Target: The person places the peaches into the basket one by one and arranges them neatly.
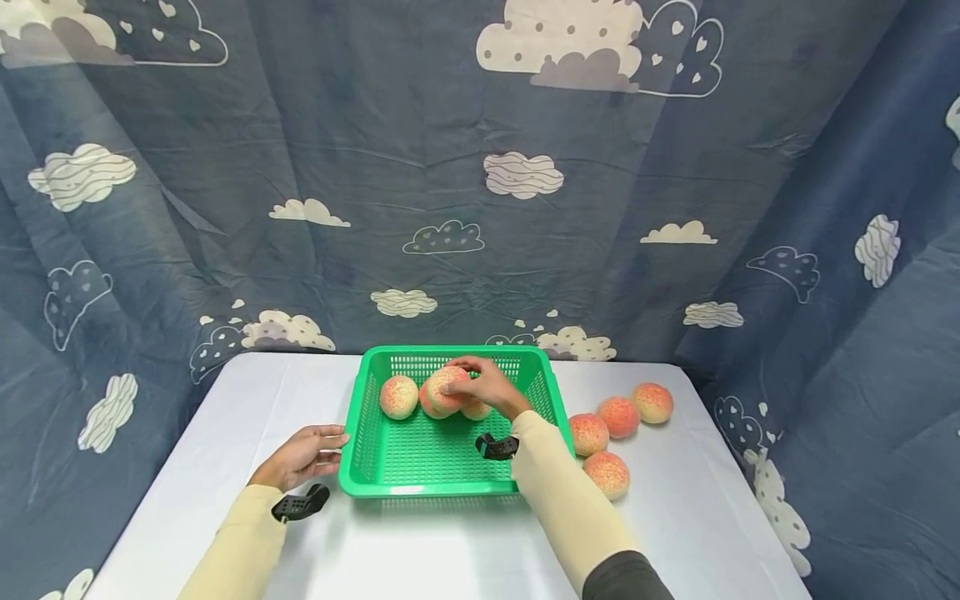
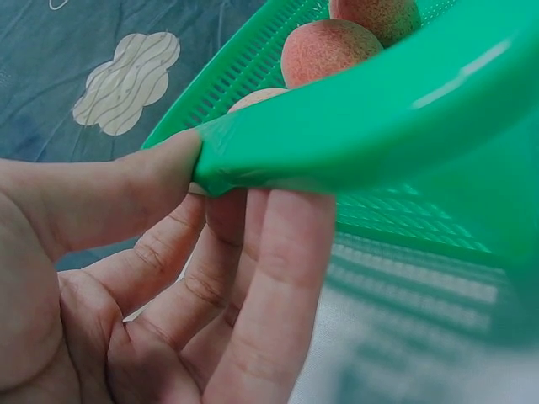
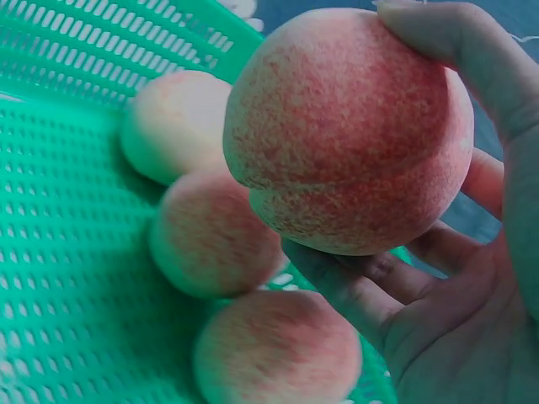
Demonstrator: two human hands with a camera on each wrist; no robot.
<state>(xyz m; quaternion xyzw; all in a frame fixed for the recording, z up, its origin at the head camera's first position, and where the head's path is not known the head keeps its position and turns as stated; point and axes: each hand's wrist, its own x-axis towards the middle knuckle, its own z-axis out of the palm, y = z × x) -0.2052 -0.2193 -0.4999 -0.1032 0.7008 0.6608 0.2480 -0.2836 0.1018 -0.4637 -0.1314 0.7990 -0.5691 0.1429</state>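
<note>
In the head view, a green plastic basket [image 1: 442, 490] stands on the white table. My right hand [image 1: 491, 387] holds a yellow-and-red peach [image 1: 447, 385] above the basket floor, thumb on one side and fingers on the other. Below that peach, three more lie inside the basket near its back wall; one peach [image 1: 399, 397] is at the left, and the right wrist view shows another peach [image 3: 278, 349]. My left hand [image 1: 307, 456] pinches the basket's left rim. In the left wrist view, its thumb lies against the rim [image 2: 278, 151] and the fingertips are underneath.
Several loose peaches lie on the table right of the basket, the nearest peach [image 1: 607, 475] close to its front right corner. A dark blue curtain [image 1: 450, 192] with cloud prints hangs behind the table [image 1: 300, 383] and along its sides.
</note>
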